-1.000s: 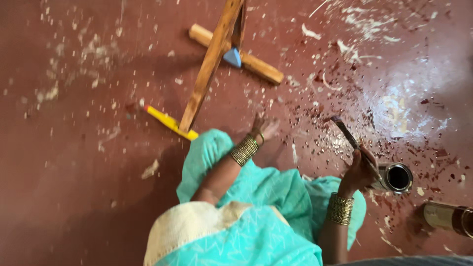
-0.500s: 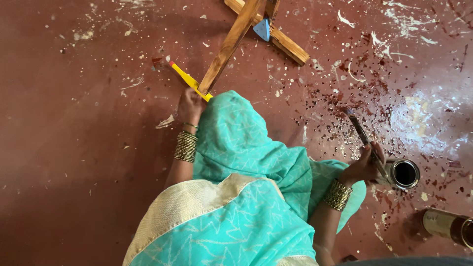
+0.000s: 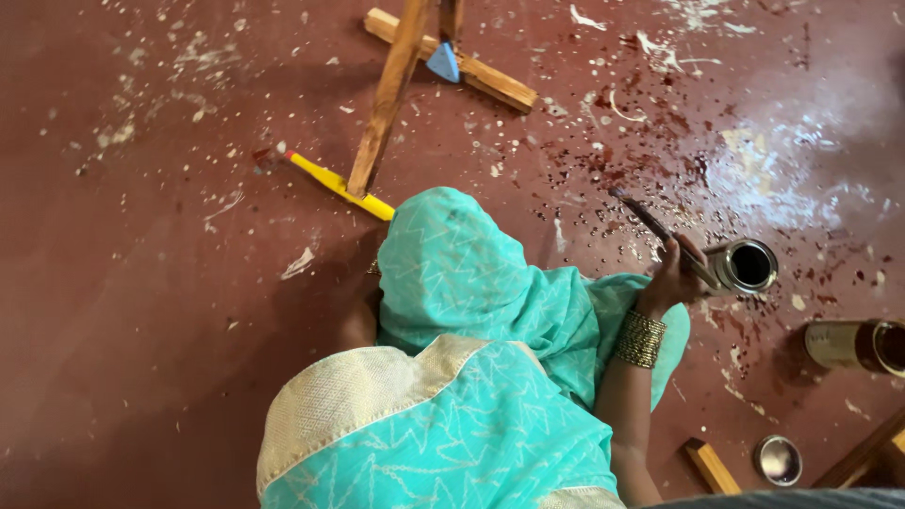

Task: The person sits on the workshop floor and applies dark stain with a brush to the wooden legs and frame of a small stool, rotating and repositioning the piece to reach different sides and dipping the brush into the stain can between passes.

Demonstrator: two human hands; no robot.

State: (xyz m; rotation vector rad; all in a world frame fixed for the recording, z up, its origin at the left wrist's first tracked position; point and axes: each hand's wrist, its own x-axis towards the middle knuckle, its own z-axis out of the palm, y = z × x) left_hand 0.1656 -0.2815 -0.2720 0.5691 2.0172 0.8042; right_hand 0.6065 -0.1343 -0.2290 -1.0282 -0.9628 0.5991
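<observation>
Mostly hidden: left hand (image 3: 363, 300), tucked behind the turquoise cloth (image 3: 471, 283) near a yellow-handled tool (image 3: 337, 184) on the floor; open or closed, impossible to tell. Right hand (image 3: 674, 276) in plain sight, wrapped around a dark-bristled brush (image 3: 655, 229), bristle end raised up and left, handle crossing just beside a small open tin (image 3: 748, 266) with dark contents. Lying on its side at the right edge, cut off by the frame: a brass-coloured can (image 3: 853, 344). Bottom right: a round metal lid (image 3: 777, 459), a short wood block (image 3: 712, 467). Up top: crossed wooden legs (image 3: 396, 90), one resting over the yellow handle, with a blue triangular piece (image 3: 443, 63). All around, red floor (image 3: 141, 311) flecked with white and dark spatter.
</observation>
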